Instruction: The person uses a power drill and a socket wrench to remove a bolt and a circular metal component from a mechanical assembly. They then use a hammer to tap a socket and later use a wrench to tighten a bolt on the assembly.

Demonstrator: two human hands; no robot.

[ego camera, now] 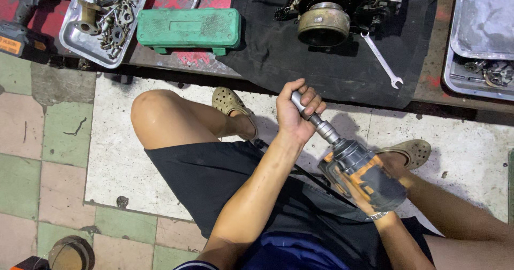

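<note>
My left hand (297, 111) is closed around a metal socket on an extension bar (320, 124), which is fitted to the nose of a grey and orange power impact wrench (364, 176). My right hand (360, 195) grips the wrench's handle, mostly hidden behind the tool body. I hold the tool over my lap, pointing up and left toward the low workbench. I sit with my knees apart, in black shorts and tan clogs.
The low bench (332, 66) carries a black mat with an engine part and round metal housing (323, 24), an open-end spanner (381, 60), a green tool case (187, 30), a tray of bolts (99, 21) and more trays (482, 29) at right. A cordless drill (27, 13) lies far left.
</note>
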